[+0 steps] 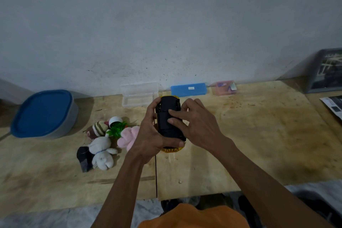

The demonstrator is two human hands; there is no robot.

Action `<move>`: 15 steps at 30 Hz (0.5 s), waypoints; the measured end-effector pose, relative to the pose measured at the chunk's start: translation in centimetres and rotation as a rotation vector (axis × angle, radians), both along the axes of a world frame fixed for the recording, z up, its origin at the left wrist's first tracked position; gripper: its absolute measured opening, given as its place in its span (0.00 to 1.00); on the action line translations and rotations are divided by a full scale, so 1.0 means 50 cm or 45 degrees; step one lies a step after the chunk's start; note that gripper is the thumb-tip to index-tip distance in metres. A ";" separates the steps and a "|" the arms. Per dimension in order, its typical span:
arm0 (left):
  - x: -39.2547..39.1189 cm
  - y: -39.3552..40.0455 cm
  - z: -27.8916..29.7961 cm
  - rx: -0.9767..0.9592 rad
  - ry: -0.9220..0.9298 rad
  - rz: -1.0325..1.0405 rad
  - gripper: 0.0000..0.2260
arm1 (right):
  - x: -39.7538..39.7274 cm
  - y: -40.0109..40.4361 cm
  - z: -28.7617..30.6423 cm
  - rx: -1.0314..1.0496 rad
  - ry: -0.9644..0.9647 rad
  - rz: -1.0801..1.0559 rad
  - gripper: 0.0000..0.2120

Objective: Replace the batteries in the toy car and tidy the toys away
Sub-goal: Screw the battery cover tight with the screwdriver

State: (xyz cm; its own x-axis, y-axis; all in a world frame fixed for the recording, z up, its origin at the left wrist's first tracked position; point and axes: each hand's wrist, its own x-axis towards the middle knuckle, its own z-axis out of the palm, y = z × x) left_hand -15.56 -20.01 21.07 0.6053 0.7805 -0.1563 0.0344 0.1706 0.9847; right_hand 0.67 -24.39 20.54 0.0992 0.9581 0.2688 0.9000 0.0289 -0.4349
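Two plywood sheets make up the table (259, 135), butted at a seam that runs from the near edge toward the wall. Largest on it is the grey tub with its blue lid (43, 114) on, near the left edge. Next comes the heap of soft toys (107, 140) left of the seam: a white plush, a pink one, a striped one and a green plastic sprig, touching one another, none yet put away. Along the far edge lie three small cases: a clear one (139, 94) standing open, a blue one (188, 89) closed, and a pinkish one (224, 88) with small bits inside that I cannot make out.

Over the seam, toward the far edge, the toy car (169, 122) is held upside down, its black underside up and yellow body showing at both ends. The left hand (148, 135) wraps round it, fingers curled over the far end and thumb along the near side. The right hand (198, 126) holds nothing; its forefinger and thumb tip press on the black underside.

By my reading the work is at the battery hatch, opening or closing it; I cannot tell which, and no batteries are visible. The tidying remains wholly undone.
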 end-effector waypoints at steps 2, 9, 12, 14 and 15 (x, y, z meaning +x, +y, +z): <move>0.001 0.008 0.000 0.005 0.015 -0.025 0.55 | -0.002 0.000 0.001 0.043 -0.049 0.023 0.17; -0.003 0.020 0.007 0.014 0.059 -0.003 0.57 | -0.002 0.008 0.012 -0.074 0.096 0.024 0.21; 0.001 0.027 0.015 0.037 0.083 -0.021 0.58 | -0.009 0.016 0.020 -0.102 0.274 -0.032 0.22; 0.000 0.031 0.018 0.047 0.103 -0.016 0.58 | -0.010 0.023 0.027 -0.124 0.328 -0.024 0.21; 0.000 0.031 0.018 0.054 0.112 -0.012 0.58 | -0.010 0.027 0.031 -0.142 0.356 -0.019 0.20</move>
State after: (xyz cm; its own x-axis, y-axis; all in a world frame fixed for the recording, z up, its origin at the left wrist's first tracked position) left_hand -15.56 -18.45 21.99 0.5980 0.7820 -0.1759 0.1221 0.1280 0.9842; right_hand 0.15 -23.06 22.08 0.1687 0.9780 0.1226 0.7447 -0.0450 -0.6659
